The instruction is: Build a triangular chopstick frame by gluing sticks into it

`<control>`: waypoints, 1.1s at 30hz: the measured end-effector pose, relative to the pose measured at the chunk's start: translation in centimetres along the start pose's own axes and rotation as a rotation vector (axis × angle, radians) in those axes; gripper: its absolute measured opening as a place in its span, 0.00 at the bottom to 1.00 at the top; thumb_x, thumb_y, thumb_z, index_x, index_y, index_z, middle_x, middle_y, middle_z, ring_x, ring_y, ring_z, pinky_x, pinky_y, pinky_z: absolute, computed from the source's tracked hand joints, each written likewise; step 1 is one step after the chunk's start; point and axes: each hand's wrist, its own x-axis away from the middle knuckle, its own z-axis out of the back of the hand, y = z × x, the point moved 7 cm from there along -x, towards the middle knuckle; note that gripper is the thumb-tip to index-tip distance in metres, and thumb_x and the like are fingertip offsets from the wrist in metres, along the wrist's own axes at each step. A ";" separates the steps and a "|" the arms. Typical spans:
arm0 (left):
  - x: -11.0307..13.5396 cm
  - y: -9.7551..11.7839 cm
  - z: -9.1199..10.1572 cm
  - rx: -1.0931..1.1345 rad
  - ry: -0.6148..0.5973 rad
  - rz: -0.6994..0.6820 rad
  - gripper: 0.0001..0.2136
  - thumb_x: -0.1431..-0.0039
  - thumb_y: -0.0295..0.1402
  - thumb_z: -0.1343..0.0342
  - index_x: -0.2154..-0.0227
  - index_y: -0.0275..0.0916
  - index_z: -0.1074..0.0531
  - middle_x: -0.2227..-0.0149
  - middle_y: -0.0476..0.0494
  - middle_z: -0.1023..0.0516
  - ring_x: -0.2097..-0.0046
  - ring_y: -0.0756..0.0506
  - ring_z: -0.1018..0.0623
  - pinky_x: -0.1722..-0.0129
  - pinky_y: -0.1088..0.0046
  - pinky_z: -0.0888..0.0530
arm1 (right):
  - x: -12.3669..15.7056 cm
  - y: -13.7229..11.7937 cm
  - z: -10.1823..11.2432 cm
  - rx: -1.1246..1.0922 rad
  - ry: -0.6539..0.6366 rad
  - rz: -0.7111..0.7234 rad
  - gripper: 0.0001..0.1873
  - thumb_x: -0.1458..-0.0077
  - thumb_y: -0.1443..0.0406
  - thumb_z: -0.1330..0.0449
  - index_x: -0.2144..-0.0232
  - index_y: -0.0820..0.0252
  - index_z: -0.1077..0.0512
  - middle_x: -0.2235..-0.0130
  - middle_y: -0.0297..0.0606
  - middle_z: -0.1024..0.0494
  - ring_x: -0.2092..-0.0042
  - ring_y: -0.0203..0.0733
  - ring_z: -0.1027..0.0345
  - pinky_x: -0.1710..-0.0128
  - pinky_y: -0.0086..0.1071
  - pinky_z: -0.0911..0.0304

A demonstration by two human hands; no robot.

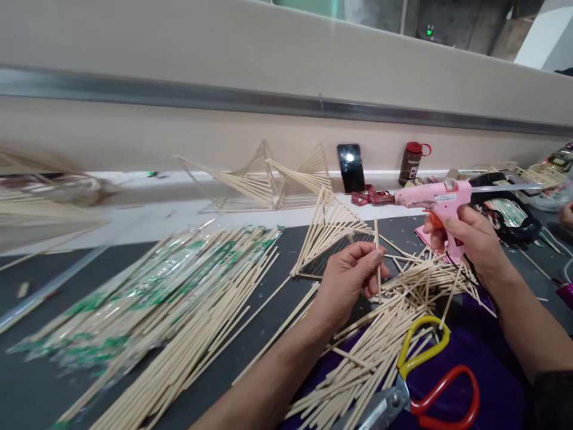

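Note:
Between the thumb and fingers of my left hand [353,272] a short wooden stick [376,233] is pinched nearly upright. My right hand [477,236] grips the handle of a pink hot glue gun [434,196], its nozzle pointing left and a clear glue stick [505,187] poking out of the back. Behind my left hand stands a frame of glued sticks [329,224]. Below both hands lies a loose heap of cut sticks [380,340] on dark purple cloth. Scissors [398,394] with one yellow and one red handle rest at its near edge.
Long sticks [192,340] and plastic-wrapped bundles [147,286] cover the table's left side. More stick structures [250,185] stand along the wall. A phone [350,167] leans there, beside a red-capped bottle [410,162]. Part of another person's hand [567,215] shows at the right edge.

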 end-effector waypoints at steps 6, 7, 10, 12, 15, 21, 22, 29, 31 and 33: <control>-0.2 0.9 0.7 0.027 0.045 -0.056 0.15 0.53 0.43 0.35 0.72 0.35 0.27 0.80 0.50 0.25 0.85 0.57 0.35 0.85 0.81 0.40 | 0.9 -0.5 0.0 0.133 -0.020 0.057 0.14 0.43 0.54 0.42 0.68 0.58 0.27 0.73 0.38 0.25 0.75 0.36 0.35 0.78 0.31 0.42; -0.2 0.9 0.7 0.032 0.042 -0.057 0.15 0.53 0.43 0.35 0.71 0.35 0.27 0.80 0.50 0.25 0.85 0.57 0.35 0.85 0.81 0.41 | 0.9 -0.5 -0.2 0.122 -0.025 0.064 0.13 0.43 0.54 0.42 0.68 0.57 0.27 0.72 0.38 0.25 0.75 0.35 0.36 0.78 0.31 0.42; -0.2 0.8 0.7 0.037 0.028 -0.051 0.15 0.53 0.43 0.35 0.71 0.35 0.26 0.80 0.51 0.25 0.85 0.57 0.35 0.85 0.81 0.41 | 1.1 -0.4 -0.5 0.093 -0.035 0.074 0.12 0.44 0.54 0.40 0.70 0.57 0.28 0.71 0.37 0.25 0.76 0.34 0.37 0.78 0.30 0.42; -0.1 0.7 0.6 0.033 0.020 -0.047 0.15 0.52 0.43 0.35 0.71 0.35 0.26 0.80 0.50 0.25 0.85 0.57 0.35 0.85 0.81 0.41 | 1.2 -0.1 -0.6 0.104 -0.032 0.060 0.13 0.45 0.54 0.39 0.72 0.57 0.28 0.72 0.36 0.25 0.76 0.34 0.37 0.78 0.30 0.41; 0.0 0.7 0.6 0.028 0.019 -0.048 0.15 0.52 0.43 0.36 0.70 0.35 0.26 0.80 0.50 0.25 0.85 0.57 0.35 0.85 0.81 0.42 | 1.3 0.3 -0.5 0.139 -0.005 0.027 0.16 0.46 0.52 0.39 0.73 0.57 0.29 0.75 0.36 0.27 0.77 0.35 0.37 0.78 0.30 0.41; -0.1 0.6 0.6 0.021 0.017 -0.042 0.16 0.53 0.44 0.35 0.70 0.35 0.27 0.80 0.50 0.25 0.85 0.57 0.35 0.86 0.81 0.41 | 1.3 0.3 -0.5 0.232 -0.012 0.062 0.16 0.44 0.52 0.41 0.75 0.57 0.30 0.79 0.34 0.30 0.78 0.36 0.38 0.78 0.31 0.41; -0.1 0.6 0.6 0.023 0.019 -0.043 0.16 0.53 0.44 0.35 0.70 0.35 0.27 0.80 0.50 0.25 0.85 0.57 0.35 0.86 0.81 0.41 | 1.2 0.2 -0.5 0.246 -0.017 0.069 0.16 0.44 0.53 0.41 0.76 0.57 0.31 0.79 0.33 0.30 0.78 0.36 0.38 0.78 0.30 0.42; 0.0 0.8 0.7 0.033 0.024 -0.053 0.15 0.53 0.43 0.35 0.70 0.35 0.26 0.80 0.51 0.25 0.85 0.57 0.35 0.85 0.82 0.40 | 1.1 0.0 -1.0 0.273 -0.047 0.091 0.17 0.42 0.58 0.43 0.80 0.57 0.34 0.80 0.31 0.32 0.78 0.34 0.41 0.78 0.29 0.46; 0.0 0.8 0.6 0.034 0.026 -0.051 0.15 0.53 0.43 0.35 0.70 0.35 0.26 0.80 0.50 0.25 0.85 0.57 0.35 0.85 0.82 0.40 | 1.1 0.1 -1.0 0.264 -0.055 0.082 0.18 0.42 0.58 0.43 0.80 0.57 0.34 0.80 0.31 0.32 0.77 0.34 0.41 0.77 0.30 0.46; 0.0 0.9 0.6 0.032 0.031 -0.047 0.15 0.53 0.42 0.35 0.71 0.35 0.26 0.80 0.50 0.25 0.85 0.57 0.35 0.85 0.81 0.40 | 1.1 0.3 -1.1 0.257 -0.069 0.070 0.18 0.41 0.57 0.42 0.80 0.58 0.34 0.80 0.31 0.32 0.77 0.34 0.41 0.77 0.30 0.46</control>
